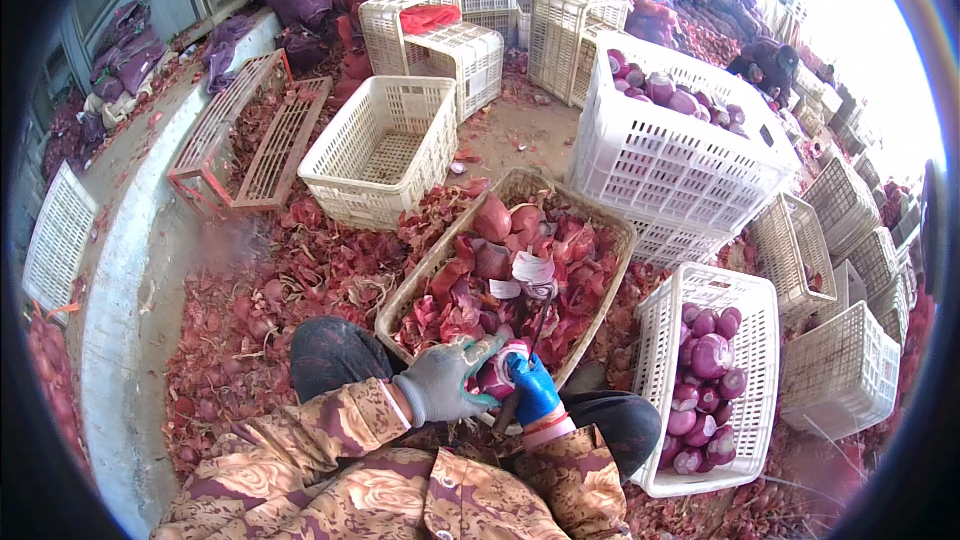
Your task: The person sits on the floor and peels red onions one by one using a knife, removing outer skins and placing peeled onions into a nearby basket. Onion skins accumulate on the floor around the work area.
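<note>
My left hand (446, 377), in a grey glove with a green palm side, grips a red onion (496, 375). White flesh shows on the onion where skin is cut or peeled away. My right hand (535, 391), in a blue covering, is closed around a knife (541, 321) beside the onion; the thin dark blade points up and away from me. Both hands are over the near edge of a worn plastic crate (621, 258) between my knees. Inside it are unpeeled onions (492, 219) and a heap of loose red skins (450, 307).
At my right, a white crate (759, 390) holds peeled red onions (711, 356). Stacked white crates (675, 172) with onions on top rise beyond it. An empty crate (379, 165) and a slatted frame (225, 127) stand ahead left. Skins (247, 330) cover the floor. Another person (769, 67) is far right.
</note>
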The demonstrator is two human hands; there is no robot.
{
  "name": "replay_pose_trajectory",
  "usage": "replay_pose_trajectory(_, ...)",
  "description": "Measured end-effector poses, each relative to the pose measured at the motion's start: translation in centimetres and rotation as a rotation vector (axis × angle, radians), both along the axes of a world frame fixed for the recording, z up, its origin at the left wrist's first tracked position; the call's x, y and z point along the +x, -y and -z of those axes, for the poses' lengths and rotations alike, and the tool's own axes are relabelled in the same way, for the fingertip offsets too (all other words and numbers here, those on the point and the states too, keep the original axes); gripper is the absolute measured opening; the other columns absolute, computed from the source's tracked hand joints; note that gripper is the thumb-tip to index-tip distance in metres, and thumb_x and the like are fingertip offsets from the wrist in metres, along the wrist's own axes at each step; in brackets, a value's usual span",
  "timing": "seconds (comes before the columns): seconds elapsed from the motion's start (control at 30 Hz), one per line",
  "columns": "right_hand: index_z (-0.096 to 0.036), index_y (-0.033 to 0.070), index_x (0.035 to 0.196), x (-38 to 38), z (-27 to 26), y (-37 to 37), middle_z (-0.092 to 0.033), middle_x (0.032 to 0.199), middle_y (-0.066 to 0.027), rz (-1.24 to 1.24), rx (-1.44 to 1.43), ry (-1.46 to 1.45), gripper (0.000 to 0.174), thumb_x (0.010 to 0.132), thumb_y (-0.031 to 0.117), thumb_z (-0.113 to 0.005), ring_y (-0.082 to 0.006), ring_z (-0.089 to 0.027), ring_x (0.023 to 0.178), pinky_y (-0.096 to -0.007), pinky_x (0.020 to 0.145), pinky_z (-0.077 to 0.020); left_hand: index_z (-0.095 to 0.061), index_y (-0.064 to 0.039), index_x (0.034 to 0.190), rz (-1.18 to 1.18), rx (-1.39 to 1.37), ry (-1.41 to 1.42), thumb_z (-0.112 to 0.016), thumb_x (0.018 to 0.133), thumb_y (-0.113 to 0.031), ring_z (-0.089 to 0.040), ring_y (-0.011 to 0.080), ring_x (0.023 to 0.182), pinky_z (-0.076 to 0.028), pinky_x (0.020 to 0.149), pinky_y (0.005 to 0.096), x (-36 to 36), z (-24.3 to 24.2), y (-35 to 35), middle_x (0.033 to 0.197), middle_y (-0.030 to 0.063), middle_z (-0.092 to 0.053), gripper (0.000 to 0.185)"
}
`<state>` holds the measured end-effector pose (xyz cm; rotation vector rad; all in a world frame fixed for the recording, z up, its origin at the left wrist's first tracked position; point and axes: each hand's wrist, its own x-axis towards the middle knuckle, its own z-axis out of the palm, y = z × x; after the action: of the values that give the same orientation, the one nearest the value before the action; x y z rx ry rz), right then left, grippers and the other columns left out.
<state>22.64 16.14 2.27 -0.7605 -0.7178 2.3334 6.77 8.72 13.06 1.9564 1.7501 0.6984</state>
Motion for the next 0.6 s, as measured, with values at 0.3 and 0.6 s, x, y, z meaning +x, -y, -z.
replay_pose_trajectory(0.3, -0.053, 0.003, 0.116, -0.1, 1.5, 1.1, -0.061, 0.102, -0.0052, -0.014, -0.017, -0.046, 0.037, 0.087, 0.022, -0.064, -0.0154, -0.059, 0.092, -0.0296, 0.082, -0.0489, -0.050, -0.003, 0.126, 0.141, 0.138, -0.124, -0.068, 0.066, -0.024, -0.061, 0.0344, 0.092, -0.050, 0.080, 0.0424, 0.2, 1.9, 0.2, 0.107, 0.0203, -0.059, 0.065)
replay_pose_trajectory(0.6, -0.040, 0.001, 0.132, 1.6, 0.8, 1.5, -0.047, 0.132, -0.0190, -0.081, -0.113, -0.338, 0.074, 0.087, 0.058, -0.047, -0.0316, -0.051, 0.116, -0.0455, 0.100, -0.0404, -0.064, 0.001, 0.099, -0.055, 0.039, 0.706, -0.064, 0.075, 0.007, -0.064, 0.0170, 0.085, -0.051, 0.081, 0.0292, 0.8, -0.2, -0.6, 0.094, 0.0095, -0.067, 0.024)
